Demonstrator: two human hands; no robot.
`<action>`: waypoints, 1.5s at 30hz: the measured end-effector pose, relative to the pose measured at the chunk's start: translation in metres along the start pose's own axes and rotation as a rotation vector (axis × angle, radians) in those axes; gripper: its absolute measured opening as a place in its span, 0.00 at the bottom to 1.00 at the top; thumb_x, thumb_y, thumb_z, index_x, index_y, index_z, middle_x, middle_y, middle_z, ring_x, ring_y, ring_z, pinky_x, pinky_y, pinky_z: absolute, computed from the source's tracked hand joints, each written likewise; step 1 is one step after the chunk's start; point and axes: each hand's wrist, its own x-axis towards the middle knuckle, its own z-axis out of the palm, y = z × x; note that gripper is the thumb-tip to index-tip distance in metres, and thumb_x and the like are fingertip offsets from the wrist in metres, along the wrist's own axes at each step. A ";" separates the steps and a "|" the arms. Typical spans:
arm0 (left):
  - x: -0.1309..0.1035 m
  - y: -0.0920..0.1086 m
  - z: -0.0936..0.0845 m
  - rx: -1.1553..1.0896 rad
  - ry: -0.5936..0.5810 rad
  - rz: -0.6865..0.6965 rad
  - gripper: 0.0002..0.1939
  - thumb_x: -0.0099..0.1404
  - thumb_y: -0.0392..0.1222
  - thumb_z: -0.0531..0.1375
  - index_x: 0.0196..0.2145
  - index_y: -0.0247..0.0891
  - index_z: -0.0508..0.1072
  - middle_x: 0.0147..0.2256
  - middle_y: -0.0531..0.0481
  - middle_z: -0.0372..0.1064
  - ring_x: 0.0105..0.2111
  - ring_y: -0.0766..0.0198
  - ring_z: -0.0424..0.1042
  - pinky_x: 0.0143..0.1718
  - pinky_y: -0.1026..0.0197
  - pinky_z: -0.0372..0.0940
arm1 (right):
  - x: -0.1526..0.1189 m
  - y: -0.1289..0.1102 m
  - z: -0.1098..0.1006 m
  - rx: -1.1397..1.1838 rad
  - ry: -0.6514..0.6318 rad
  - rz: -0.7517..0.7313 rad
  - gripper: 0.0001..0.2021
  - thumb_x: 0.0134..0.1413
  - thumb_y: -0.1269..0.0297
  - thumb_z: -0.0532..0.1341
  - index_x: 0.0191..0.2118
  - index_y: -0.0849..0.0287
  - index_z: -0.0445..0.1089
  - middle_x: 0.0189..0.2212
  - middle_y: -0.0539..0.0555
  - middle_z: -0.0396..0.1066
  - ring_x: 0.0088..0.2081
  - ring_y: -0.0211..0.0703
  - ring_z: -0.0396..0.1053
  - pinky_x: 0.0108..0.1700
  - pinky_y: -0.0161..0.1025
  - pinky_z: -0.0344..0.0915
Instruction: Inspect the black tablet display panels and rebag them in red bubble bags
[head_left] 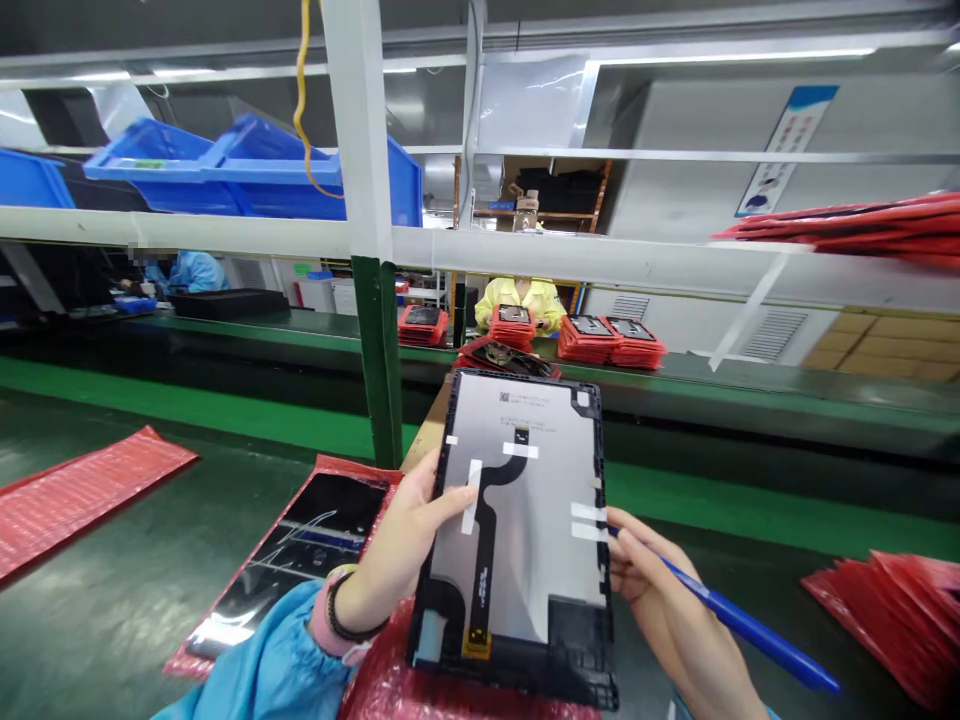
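A tablet screen panel (525,540) is tilted up before me, its grey back and black frame facing me. A black flex cable (486,540) runs down it, with white tape strips across it and at the right edge. My left hand (409,540) grips the panel's left edge, thumb on the back. At the right edge, my right hand (664,590) has its fingers closed on a blue pen-like tool (757,632), whose tip meets the frame near the tape. Red bubble wrap (390,680) lies below the panel.
A dark glossy screen (300,560) lies on red bubble wrap at left, near a red bubble sheet (90,490). Red bubble bags (892,610) lie at right. A post (375,360) and shelf rail (600,255) stand ahead; a person in yellow (521,295) sits beyond.
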 end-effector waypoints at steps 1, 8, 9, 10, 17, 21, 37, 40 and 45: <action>0.001 0.002 -0.001 -0.017 0.019 0.009 0.25 0.56 0.37 0.65 0.53 0.41 0.70 0.47 0.48 0.75 0.46 0.55 0.73 0.46 0.60 0.67 | -0.003 0.000 0.004 0.031 -0.037 0.004 0.16 0.44 0.54 0.70 0.41 0.52 0.78 0.31 0.55 0.79 0.30 0.43 0.74 0.32 0.36 0.71; 0.005 0.015 -0.014 -0.042 0.060 0.034 0.28 0.56 0.37 0.66 0.54 0.43 0.68 0.49 0.50 0.74 0.47 0.55 0.73 0.43 0.62 0.70 | -0.011 0.003 0.013 -0.043 -0.058 -0.124 0.17 0.43 0.58 0.71 0.43 0.46 0.77 0.37 0.53 0.78 0.37 0.43 0.73 0.38 0.36 0.69; 0.005 0.016 -0.015 -0.046 0.061 0.038 0.29 0.56 0.37 0.66 0.55 0.43 0.67 0.50 0.50 0.74 0.47 0.55 0.73 0.42 0.63 0.70 | -0.011 0.003 0.014 -0.069 -0.061 -0.151 0.17 0.44 0.58 0.70 0.43 0.45 0.77 0.38 0.52 0.78 0.38 0.44 0.73 0.39 0.36 0.69; 0.005 0.017 -0.016 -0.050 0.063 0.043 0.29 0.56 0.37 0.66 0.56 0.44 0.67 0.50 0.50 0.73 0.47 0.55 0.73 0.41 0.63 0.70 | -0.010 0.003 0.016 -0.100 -0.063 -0.176 0.17 0.44 0.58 0.70 0.44 0.45 0.76 0.36 0.52 0.77 0.37 0.44 0.72 0.39 0.36 0.68; 0.009 0.018 -0.023 -0.018 0.092 0.081 0.29 0.57 0.37 0.65 0.56 0.46 0.66 0.51 0.51 0.72 0.48 0.56 0.72 0.41 0.64 0.69 | 0.009 -0.001 0.028 -0.526 -0.090 -0.238 0.16 0.50 0.58 0.63 0.45 0.54 0.76 0.18 0.47 0.58 0.21 0.38 0.54 0.23 0.35 0.56; 0.015 0.016 -0.025 0.002 0.082 0.070 0.27 0.56 0.38 0.66 0.54 0.43 0.68 0.45 0.50 0.75 0.38 0.60 0.74 0.35 0.64 0.68 | 0.019 0.003 0.025 -0.654 -0.120 -0.265 0.18 0.52 0.55 0.61 0.47 0.56 0.75 0.18 0.47 0.59 0.20 0.38 0.55 0.21 0.35 0.54; 0.017 0.019 -0.029 0.002 0.056 0.048 0.26 0.56 0.38 0.66 0.53 0.44 0.70 0.48 0.50 0.74 0.47 0.56 0.73 0.45 0.62 0.68 | 0.001 -0.002 0.032 -0.364 -0.054 -0.209 0.19 0.48 0.54 0.65 0.46 0.54 0.76 0.20 0.50 0.64 0.25 0.43 0.63 0.29 0.39 0.65; 0.016 0.019 -0.029 0.007 0.056 0.051 0.24 0.58 0.37 0.65 0.52 0.44 0.70 0.48 0.50 0.74 0.48 0.56 0.72 0.46 0.61 0.68 | 0.000 -0.001 0.034 -0.408 -0.021 -0.217 0.18 0.47 0.53 0.66 0.44 0.53 0.76 0.19 0.50 0.65 0.24 0.44 0.63 0.27 0.39 0.64; 0.016 0.017 -0.029 0.008 0.048 0.066 0.25 0.57 0.37 0.65 0.53 0.45 0.69 0.49 0.51 0.73 0.47 0.57 0.72 0.45 0.62 0.68 | 0.005 0.000 0.034 -0.504 0.035 -0.274 0.16 0.45 0.53 0.67 0.41 0.53 0.77 0.20 0.50 0.68 0.23 0.43 0.63 0.24 0.37 0.61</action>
